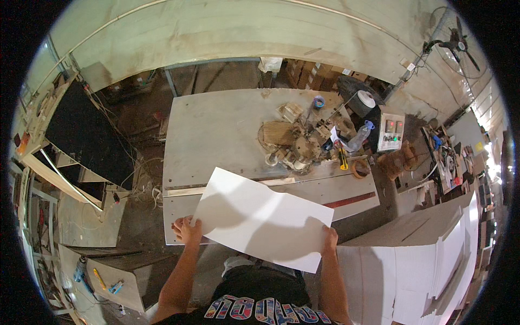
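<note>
A white rectangular sheet (265, 216), like thin board or stiff paper, is held up in front of me, tilted down to the right. My left hand (188, 229) grips its left edge, with the thumb at the edge and the fingers partly behind. At the opposite edge, my right hand (329, 239) pinches the sheet; its fingers are mostly hidden behind it. Beyond the sheet lies a grey worktable (211, 130), and the sheet covers part of its near side. On the table stands a dusty machine with a ribbed motor (279, 133).
A control box (390, 131), a plastic bottle (359, 136) and a yellow-handled tool (343, 159) are around the machine. To the right rises a large stack of white sheets (390, 271). A blue power tool (81, 271) lies on a surface at lower left. A fan (459, 46) hangs upper right.
</note>
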A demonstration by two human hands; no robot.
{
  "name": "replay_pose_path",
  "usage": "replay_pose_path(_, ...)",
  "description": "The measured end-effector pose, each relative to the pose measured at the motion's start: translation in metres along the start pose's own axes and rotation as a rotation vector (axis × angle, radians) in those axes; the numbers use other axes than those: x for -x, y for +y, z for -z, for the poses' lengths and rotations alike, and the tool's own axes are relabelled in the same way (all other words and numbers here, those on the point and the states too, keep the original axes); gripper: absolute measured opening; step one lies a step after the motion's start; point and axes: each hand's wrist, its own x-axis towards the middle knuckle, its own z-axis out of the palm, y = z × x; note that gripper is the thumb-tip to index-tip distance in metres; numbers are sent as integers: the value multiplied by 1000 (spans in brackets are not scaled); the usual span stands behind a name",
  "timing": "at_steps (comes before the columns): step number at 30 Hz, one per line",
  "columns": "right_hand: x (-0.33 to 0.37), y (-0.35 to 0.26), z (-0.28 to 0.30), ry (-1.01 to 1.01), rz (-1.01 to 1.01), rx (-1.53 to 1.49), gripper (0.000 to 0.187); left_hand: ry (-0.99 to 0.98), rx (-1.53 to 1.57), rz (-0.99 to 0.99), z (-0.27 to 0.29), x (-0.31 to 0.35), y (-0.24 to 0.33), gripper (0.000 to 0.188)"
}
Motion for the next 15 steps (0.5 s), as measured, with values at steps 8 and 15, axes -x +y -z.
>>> replay_pose_path(8, 16, 55, 69, -330, 67, -55, 64, 291, 98, -87, -41, 70, 60, 84)
replay_pose_path(15, 28, 62, 237, -322, 88, 239, 65, 301, 1, -153, -105, 180, 105, 87)
